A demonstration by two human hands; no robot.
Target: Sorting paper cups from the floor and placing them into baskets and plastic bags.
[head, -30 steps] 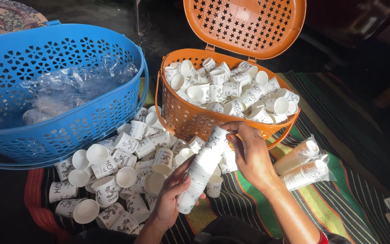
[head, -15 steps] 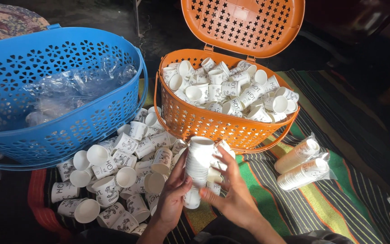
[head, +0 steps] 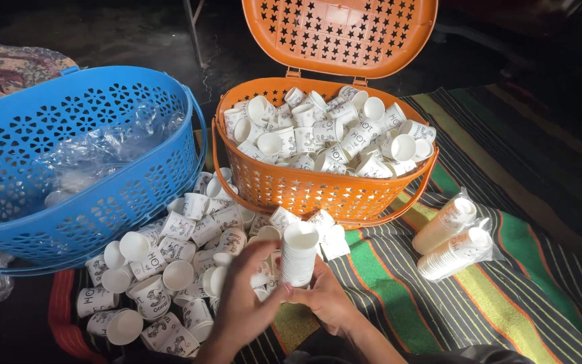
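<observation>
A short stack of white paper cups (head: 299, 255) stands upright between the two hands, low in the middle of the view, just in front of the orange basket (head: 318, 192). The left hand (head: 245, 305) wraps it from the left, fingers curled about the lower part of the stack; the right hand (head: 326, 301) grips its base from below and to the right, fingers closed on it.

To the left of the hands a heap of loose paper cups (head: 170, 269), white with dark print, lies scattered on the striped mat (head: 506, 303), some on their sides, some mouth up. The orange basket behind the stack is filled to the brim with more such cups, and its perforated lid (head: 339, 34) stands open and upright at the back. A blue plastic basket (head: 69, 168) sits left of it, touching the cup heap, with crumpled clear plastic wrap (head: 109, 145) inside. On the right, apart from the hands, two sleeves of stacked cups in clear plastic (head: 454, 236) lie side by side on the mat.
</observation>
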